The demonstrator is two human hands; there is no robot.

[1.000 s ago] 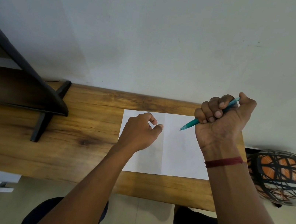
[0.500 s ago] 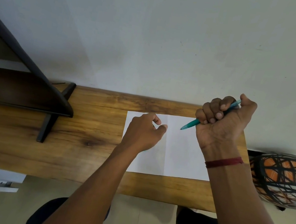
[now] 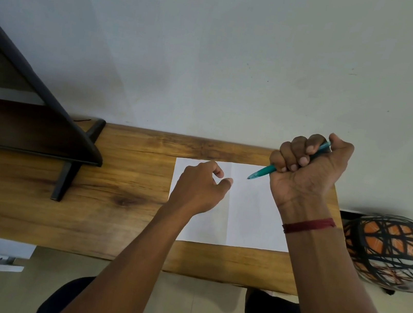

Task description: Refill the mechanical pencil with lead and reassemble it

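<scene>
A teal mechanical pencil (image 3: 262,172) is clenched in my right hand (image 3: 308,170), fist closed, thumb pressed on the pencil's top end, tip pointing down-left above the paper. A white sheet of paper (image 3: 247,217) with a centre crease lies on the wooden table (image 3: 118,196). My left hand (image 3: 199,189) rests on the paper's left half, thumb and forefinger curled toward each other just left of the pencil tip; whether they pinch a lead is too small to see.
A dark wooden stand (image 3: 73,151) with a slanted side occupies the table's left. An orange and black helmet (image 3: 390,250) in clear plastic sits beyond the table's right end. A pale wall runs behind the table.
Both hands stay nearly where they were. My right fist with the pencil has edged slightly up. The camera has shifted a little, so the scene slid right.
</scene>
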